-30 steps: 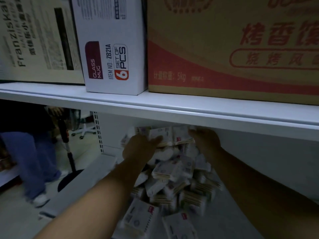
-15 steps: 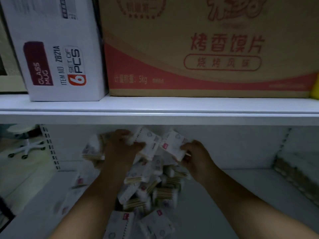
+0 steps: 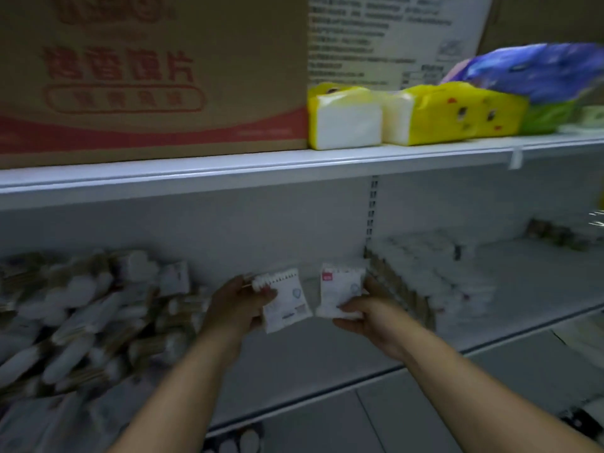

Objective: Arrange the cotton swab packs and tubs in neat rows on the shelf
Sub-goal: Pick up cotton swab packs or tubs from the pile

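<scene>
Lifted off the pile [image 3: 81,322] — left hand [image 3: 236,308] grips the left pack [image 3: 288,302], right hand [image 3: 369,319] the right pack [image 3: 341,289].

Single head-worn wide-angle view. Faces forward, slightly down, into the lower shelf [image 3: 310,354] bay; upper shelf [image 3: 294,168] edge crosses mid-frame. Close range: left hand [image 3: 240,305] and right hand [image 3: 362,317] at arm's reach, centre frame.

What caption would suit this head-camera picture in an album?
Left hand grips one swab pack, right hand a second pack, above the shelf beside a jumbled heap.
</scene>
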A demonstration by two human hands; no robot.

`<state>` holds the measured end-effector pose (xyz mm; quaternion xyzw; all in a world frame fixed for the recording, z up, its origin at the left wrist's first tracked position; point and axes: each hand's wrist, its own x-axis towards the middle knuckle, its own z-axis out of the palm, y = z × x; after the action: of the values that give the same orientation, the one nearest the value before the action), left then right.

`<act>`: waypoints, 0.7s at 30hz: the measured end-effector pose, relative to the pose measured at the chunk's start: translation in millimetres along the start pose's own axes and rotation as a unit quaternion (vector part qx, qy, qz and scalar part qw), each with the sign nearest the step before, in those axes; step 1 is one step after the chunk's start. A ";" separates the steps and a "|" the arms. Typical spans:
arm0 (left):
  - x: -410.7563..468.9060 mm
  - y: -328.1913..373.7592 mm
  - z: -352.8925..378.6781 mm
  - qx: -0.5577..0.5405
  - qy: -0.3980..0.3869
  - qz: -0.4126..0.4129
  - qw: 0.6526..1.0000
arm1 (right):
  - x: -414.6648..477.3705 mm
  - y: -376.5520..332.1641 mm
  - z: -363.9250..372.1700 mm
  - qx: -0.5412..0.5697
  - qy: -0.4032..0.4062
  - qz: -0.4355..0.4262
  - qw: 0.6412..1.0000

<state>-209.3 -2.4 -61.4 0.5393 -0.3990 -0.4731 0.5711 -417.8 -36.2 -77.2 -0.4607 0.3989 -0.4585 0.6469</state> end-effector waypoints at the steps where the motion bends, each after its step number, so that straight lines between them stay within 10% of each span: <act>1: -4.5 -3.4 21.4 0.002 -0.007 -0.002 1.000 | -8.6 -5.0 -20.9 -0.009 0.003 -0.006 1.000; 21: 34.5 -13.2 305.0 0.027 -0.153 0.028 0.987 | -19.9 -78.2 -278.7 -0.102 0.133 -0.091 0.982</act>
<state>-497.3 -108.2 -45.9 0.4642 -0.5094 -0.5228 0.5016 -702.2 -93.4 -71.7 -0.4934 0.4825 -0.5298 0.4930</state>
